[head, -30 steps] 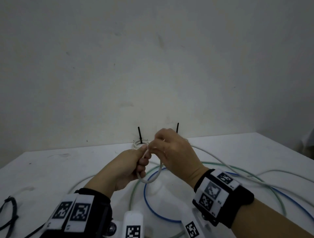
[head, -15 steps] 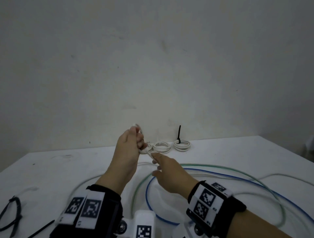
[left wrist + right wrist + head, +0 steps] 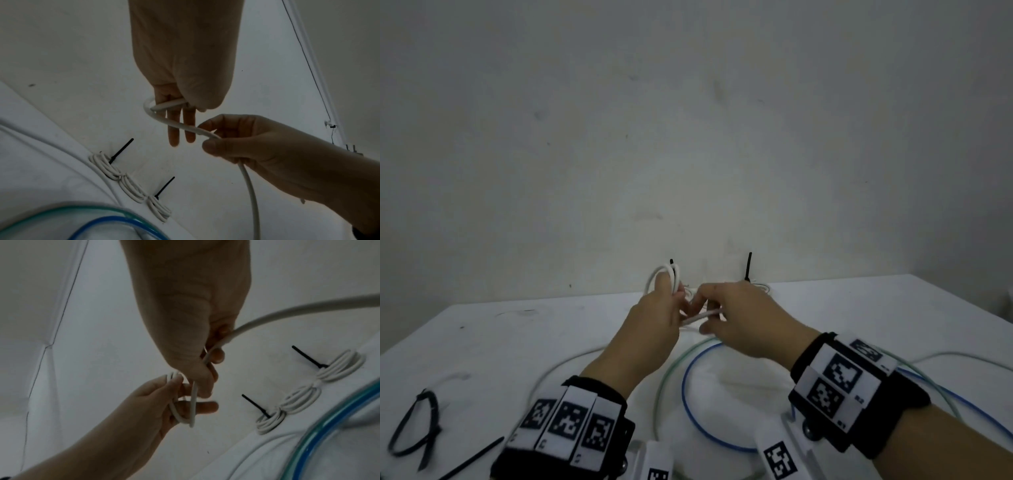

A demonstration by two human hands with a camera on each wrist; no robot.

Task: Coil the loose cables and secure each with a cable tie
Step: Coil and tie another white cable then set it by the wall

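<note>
A: Bare grey wall, white table running up to it. From the left, what's on it?

B: Loose black cable ties at the near left edge. Then the left hand, raised above the table, fingers and thumb curled round a small coil of white cable; the loops stick up above the fist. The right hand is just beside it, pinching the same cable's running length between thumb and fingers.

A: And the rest of that cable?

B: It trails out of the right hand and off to the right. Below the hands, green and blue cables lie in wide loose loops. Against the wall sit three finished white coils; black tie tails stand up from two of them.

A: How will the white cable behave?

B: Light, smooth and springy, I'd say. It holds a curve between the hands rather than drooping, so the loops would likely spring open if the left grip slackens. Best held where the turns cross, with the right hand feeding close by.

A: Changed from half a second back?

B: The right hand had been lower and reaching along the cable; now it's up beside the left hand, bringing another turn in.
</note>
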